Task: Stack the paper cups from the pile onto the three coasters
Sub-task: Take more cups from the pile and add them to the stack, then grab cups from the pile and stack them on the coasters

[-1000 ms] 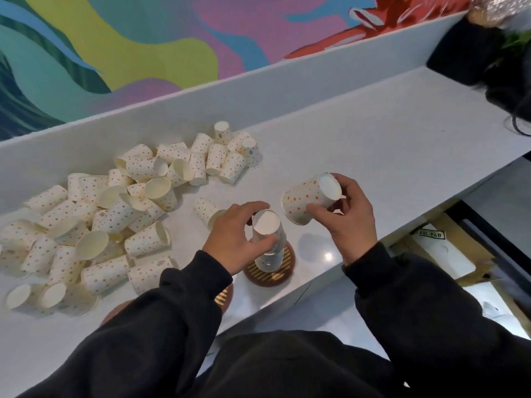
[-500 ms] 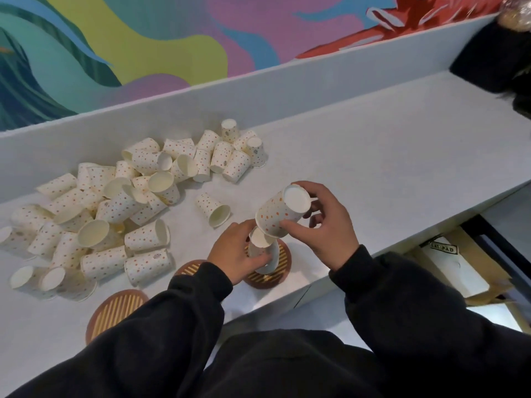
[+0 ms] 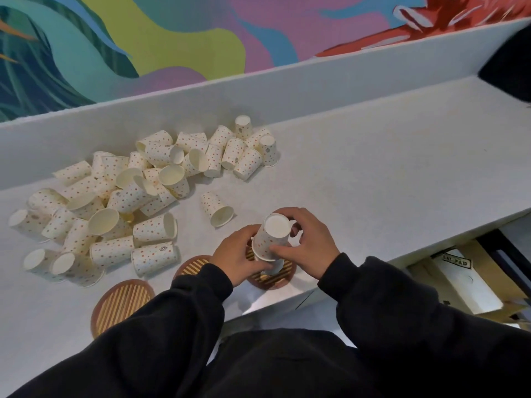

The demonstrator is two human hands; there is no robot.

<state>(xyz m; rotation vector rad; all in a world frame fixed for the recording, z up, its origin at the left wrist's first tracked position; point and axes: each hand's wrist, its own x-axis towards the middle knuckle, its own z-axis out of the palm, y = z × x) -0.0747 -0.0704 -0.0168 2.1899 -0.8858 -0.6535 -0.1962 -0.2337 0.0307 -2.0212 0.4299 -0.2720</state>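
A dotted paper cup (image 3: 270, 239), held tilted in the air half a second ago, now stands base-up over the lower cup (image 3: 273, 267) on the rightmost coaster (image 3: 277, 282), near the front edge of the tabletop (image 3: 373, 182). The right hand (image 3: 313, 245) curls thumb and fingers round the upper cup's wall. The left hand (image 3: 235, 255) grips the lower cup just above that coaster. Both black-sleeved forearms reach in from below, wrists angled inward. The pile (image 3: 138, 193) lies left of and beyond the rightmost coaster; a second coaster (image 3: 192, 265) and a third coaster (image 3: 122, 305) lie to its left.
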